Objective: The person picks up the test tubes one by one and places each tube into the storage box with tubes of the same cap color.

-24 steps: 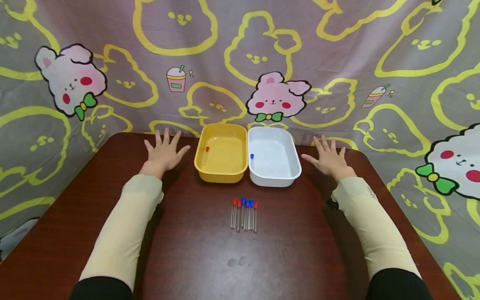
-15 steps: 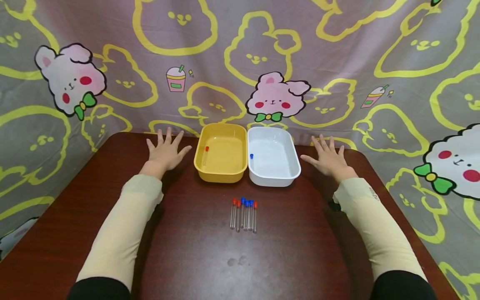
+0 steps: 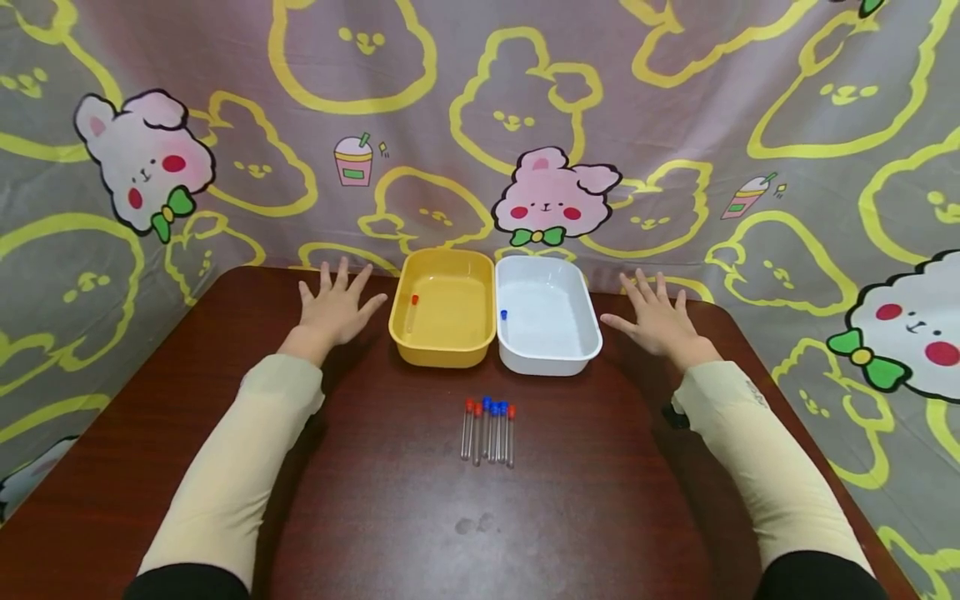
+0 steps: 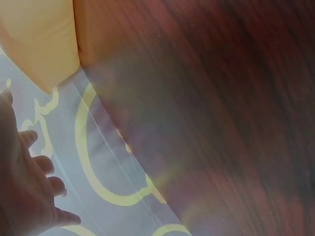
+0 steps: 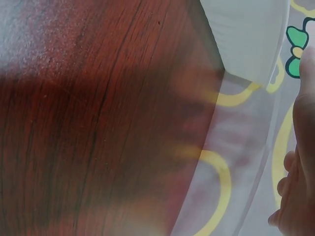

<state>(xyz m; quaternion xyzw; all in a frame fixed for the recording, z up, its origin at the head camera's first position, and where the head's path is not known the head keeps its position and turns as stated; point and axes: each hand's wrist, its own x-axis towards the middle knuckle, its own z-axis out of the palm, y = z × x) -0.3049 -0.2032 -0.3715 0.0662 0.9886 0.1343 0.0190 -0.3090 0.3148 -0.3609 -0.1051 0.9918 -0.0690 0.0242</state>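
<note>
At the far left, my cream sleeve reaches forward over the dark wood-grain table. Beyond its cuff, my left hand is spread wide, fingers straight and fanned, the thumb pointing towards the yellow plastic tub just beside it. In that tub, a red-capped test tube lies near the left wall, cap away from me.

Next come six capped test tubes, lying side by side on the table between me and the tubs, caps away from me. From the left, the caps run red, red, blue, blue, blue, red.

The white plastic tub sits against the yellow one's right side. Inside, near its left wall, I see a blue cap; whatever lies below it is too faint to tell.

Just right of the white tub, my right hand is also wide, fingers spread, thumb towards the tub. A small black object shows under the right cuff.
</note>
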